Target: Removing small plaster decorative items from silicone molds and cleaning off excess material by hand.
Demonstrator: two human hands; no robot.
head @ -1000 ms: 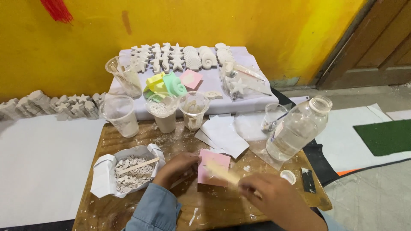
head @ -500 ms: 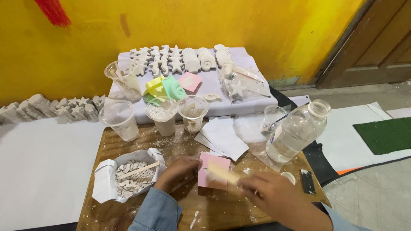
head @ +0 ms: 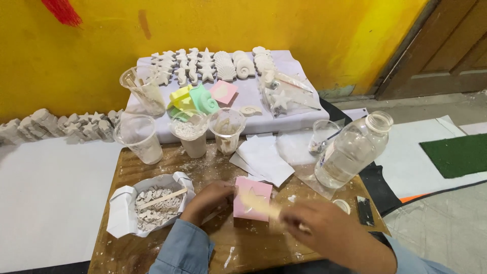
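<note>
Seen from the head camera, little is changed against the frame of half a second earlier: the pink square mould (head: 252, 198) is kept at the same spot on the wooden board (head: 152, 167), and both hands are found in nearly the same places, the view being only slightly shifted.

The left hand (head: 209, 201) is laid against the left edge of the mould, with the fingers curled loosely around that side; the mould is steadied rather than lifted, and it lies flat on the board. A star-shaped hollow is seen in its top face.

The right hand (head: 324, 234) is closed around the near end of a flat wooden stick (head: 258, 204), whose far end is laid across the mould's top. The hand and stick are blurred, so the exact finger grip cannot be told.

To the left of the mould, a white paper bag (head: 124, 213) of pale broken plaster pieces is set, with another wooden stick lying in it. Behind the mould, white paper sheets (head: 264, 160) are spread, and three clear plastic cups (head: 193, 133) with white residue are lined along the board's far edge. A clear bottle (head: 352, 149) is placed to the right. White cast stars and shells (head: 213, 66) are arranged on the cloth-covered stand near the yellow wall.
</note>
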